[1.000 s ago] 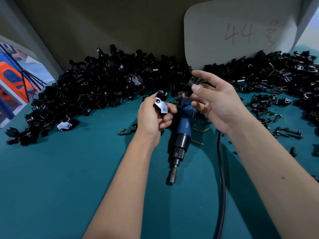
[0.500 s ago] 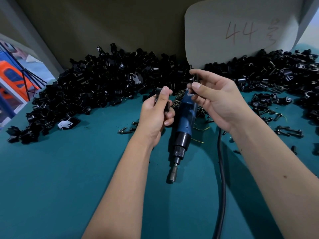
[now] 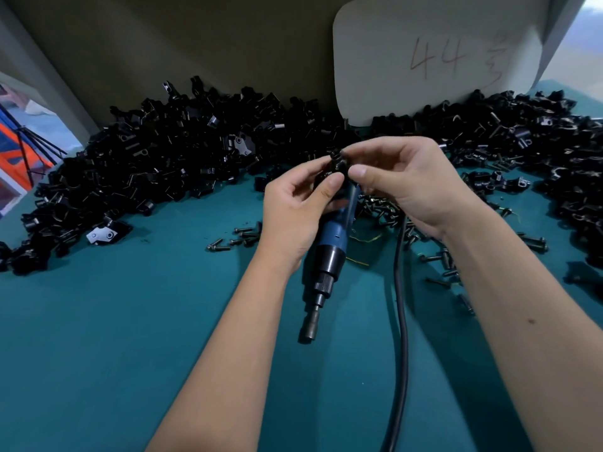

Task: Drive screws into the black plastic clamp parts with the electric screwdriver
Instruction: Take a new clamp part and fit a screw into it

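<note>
At the centre of the frame, the left hand (image 3: pixel 293 207) and the right hand (image 3: pixel 411 181) met, thumbs and fingertips pinching one black clamp part (image 3: pixel 336 161) between them. Just below lay the electric screwdriver (image 3: pixel 326 256) on the teal table (image 3: pixel 114 321), untouched, its cable (image 3: pixel 403 305) trailing toward the lower edge. Screws (image 3: pixel 241 238) lay beside it; a clamp pile (image 3: pixel 163 164) filled the upper left.

The hands (image 3: pixel 352 187) covered most of the clamp part (image 3: pixel 336 159) and the electric screwdriver's (image 3: pixel 329 256) rear. Its cable (image 3: pixel 402 321) ran off the bottom edge.
</note>
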`<state>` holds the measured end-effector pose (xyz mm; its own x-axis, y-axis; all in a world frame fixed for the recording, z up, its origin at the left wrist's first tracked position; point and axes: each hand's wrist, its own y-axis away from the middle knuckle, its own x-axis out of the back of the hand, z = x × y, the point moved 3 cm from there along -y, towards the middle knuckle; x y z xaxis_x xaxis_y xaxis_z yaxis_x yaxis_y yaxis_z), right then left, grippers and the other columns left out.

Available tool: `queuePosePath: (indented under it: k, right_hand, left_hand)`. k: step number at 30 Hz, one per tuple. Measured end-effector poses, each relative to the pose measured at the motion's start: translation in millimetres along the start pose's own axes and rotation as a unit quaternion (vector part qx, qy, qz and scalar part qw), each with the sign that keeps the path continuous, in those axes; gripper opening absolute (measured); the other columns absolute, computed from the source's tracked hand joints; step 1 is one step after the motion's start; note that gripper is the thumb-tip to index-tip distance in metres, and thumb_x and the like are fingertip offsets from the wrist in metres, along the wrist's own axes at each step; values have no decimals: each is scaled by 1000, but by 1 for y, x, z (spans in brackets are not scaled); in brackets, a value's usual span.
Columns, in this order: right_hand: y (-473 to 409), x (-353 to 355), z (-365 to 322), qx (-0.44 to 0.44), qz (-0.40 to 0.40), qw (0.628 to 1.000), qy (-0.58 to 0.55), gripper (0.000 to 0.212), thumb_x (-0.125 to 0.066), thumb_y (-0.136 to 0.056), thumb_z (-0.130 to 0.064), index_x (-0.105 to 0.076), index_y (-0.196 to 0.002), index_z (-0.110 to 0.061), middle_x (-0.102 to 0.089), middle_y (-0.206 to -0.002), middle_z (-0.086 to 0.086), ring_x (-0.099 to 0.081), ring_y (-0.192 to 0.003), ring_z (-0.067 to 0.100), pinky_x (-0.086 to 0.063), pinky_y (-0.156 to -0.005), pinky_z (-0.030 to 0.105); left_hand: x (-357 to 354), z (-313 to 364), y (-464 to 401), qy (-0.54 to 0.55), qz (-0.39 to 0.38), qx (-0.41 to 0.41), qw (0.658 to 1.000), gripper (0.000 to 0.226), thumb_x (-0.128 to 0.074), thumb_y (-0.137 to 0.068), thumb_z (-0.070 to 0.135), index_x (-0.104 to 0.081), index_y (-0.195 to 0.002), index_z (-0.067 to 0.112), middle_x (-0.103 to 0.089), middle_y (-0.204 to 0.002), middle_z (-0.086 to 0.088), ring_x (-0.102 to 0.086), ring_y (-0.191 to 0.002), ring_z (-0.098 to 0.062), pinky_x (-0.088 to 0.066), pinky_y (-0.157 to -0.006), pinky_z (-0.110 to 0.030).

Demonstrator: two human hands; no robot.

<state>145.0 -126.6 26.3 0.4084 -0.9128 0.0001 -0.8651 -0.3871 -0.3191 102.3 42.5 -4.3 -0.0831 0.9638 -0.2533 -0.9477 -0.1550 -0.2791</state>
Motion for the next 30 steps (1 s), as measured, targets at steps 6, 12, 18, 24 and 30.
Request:
queuePosePath:
  k: [6,12,18,24,30]
  right_hand:
    - [0,1,-1,13,-21,1000,16,22,-81,-88,-9,-80,-107,-21,-77,-98,6,-70,-89,17,-58,-72,29]
    - [-1,4,-1,29,17,999,6,22,-81,-87,-8,-80,-107,-18,-76,-93,8,-69,-84,17,-57,-68,29]
    - [-2,5,4,23,-21,998,60,23,-83,-87,-11,-80,-109,-18,-77,-97,14,-69,-81,26,-57,-65,26]
    - [-3,7,5,24,-21,998,55,25,-88,-80,-24,-82,-105,-22,-78,-92,12,-65,-71,22,-56,-65,26]
    - [-2,6,3,-7,20,991,130,15,-74,-96,-27,-79,-107,-17,-77,-92,6,-72,-80,17,-60,-62,27]
  left_hand:
    - [-5,3,2,63,-11,-4,998,17,-77,-87,7,-75,-104,7,-79,-99,-10,-78,-90,-28,-62,-78,-31]
    - [-10,3,5,98,16,27,995,22,-80,-76,15,-75,-97,9,-77,-97,-9,-76,-89,-25,-61,-78,-30]
    - [-7,3,4,89,26,45,995,28,-80,-78,15,-73,-102,3,-76,-102,-18,-75,-95,-34,-63,-86,-39]
    - [-5,6,4,88,-2,55,995,10,-80,-79,16,-80,-89,15,-79,-95,-11,-77,-90,-27,-61,-76,-27]
    - [3,9,2,103,25,72,992,19,-78,-79,19,-76,-95,9,-77,-92,-5,-74,-87,-21,-60,-72,-22]
